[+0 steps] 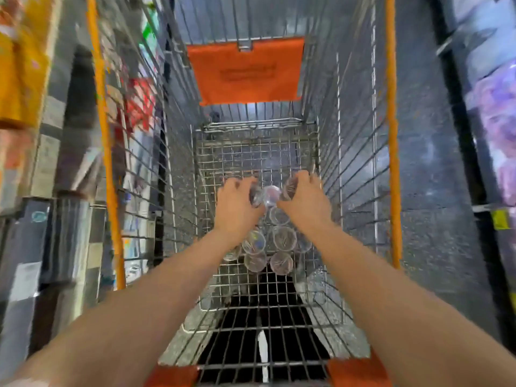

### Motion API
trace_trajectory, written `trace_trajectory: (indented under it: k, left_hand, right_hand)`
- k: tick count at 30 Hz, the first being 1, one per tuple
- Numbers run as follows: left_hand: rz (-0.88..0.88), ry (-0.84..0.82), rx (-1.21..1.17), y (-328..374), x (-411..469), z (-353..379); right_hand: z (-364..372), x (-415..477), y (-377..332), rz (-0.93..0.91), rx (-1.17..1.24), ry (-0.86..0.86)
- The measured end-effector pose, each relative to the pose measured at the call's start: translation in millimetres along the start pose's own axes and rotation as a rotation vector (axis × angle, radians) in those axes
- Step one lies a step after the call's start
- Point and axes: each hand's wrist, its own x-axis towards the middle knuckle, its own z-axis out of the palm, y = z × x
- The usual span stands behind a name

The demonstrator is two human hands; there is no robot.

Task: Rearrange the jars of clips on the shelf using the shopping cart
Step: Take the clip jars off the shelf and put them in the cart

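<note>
Head camera: small clear jars (270, 195) are gripped by left hand (237, 203) and right hand (305, 201) near the floor of the orange-rimmed wire shopping cart (391, 135), where more jars (283, 238) lie, shelving likely still ahead.

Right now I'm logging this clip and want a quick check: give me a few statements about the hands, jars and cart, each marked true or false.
1. The left hand and right hand both reach into the shopping cart. True.
2. Both hands are idle, holding nothing. False: the left hand grips a clear jar, the right hand a second jar.
3. More jars sit clustered on the cart's wire floor. True.
4. The flap at the cart's far end is blue. False: it is orange.
</note>
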Motion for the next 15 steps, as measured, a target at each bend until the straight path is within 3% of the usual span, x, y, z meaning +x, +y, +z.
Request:
trace_trajectory:
  k: [5, 9, 15]
  left_hand:
    - [-0.049, -0.079, 0.078, -28.5, 39.2, 69.3]
    - [-0.066, -0.162, 0.13, -55.0, 53.5, 107.7]
    - [-0.007, -0.127, 0.181, -69.2, 53.7, 129.5]
  right_hand:
    - [78.2, 51.4, 22.3, 0.046, -0.133, -0.159]
    - [114.7, 70.2, 35.6, 0.01, -0.154, -0.177]
    - [132.8, 65.4, 47.6, 0.016, -0.16, -0.16]
